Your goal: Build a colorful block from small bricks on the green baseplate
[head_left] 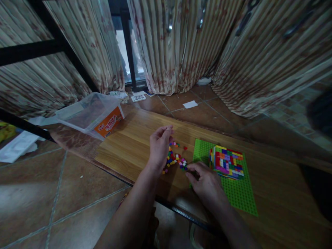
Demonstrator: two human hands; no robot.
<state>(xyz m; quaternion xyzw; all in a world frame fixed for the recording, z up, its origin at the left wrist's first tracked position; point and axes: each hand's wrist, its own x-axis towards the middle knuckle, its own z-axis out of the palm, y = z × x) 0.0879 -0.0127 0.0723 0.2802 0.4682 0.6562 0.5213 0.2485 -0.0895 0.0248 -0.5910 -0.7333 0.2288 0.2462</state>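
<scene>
1. Your left hand (159, 147) hovers over the loose bricks (175, 159) on the table (129, 145), fingers (166, 130) curled loosely, gripping nothing visible.
2. Your right hand (204, 183) rests beside the pile, fingertips (189, 168) touching its nearest bricks; whether they pinch one, you cannot tell.
3. The brick block (227, 162) stands on the green baseplate (238, 193), just right of those fingers.

Wooden table (135, 138), green baseplate (241, 197), loose bricks (176, 159), plastic tub (90, 116)

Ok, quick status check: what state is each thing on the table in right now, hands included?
Left hand: fingers curled, over the loose bricks.
Right hand: fingertips at the pile's edge, grip unclear.
Loose bricks: scattered, unattached.
Brick block: assembled, standing on the green baseplate.
Green baseplate: flat on the table.
Clear plastic tub: tipped on its side, looks empty.
</scene>
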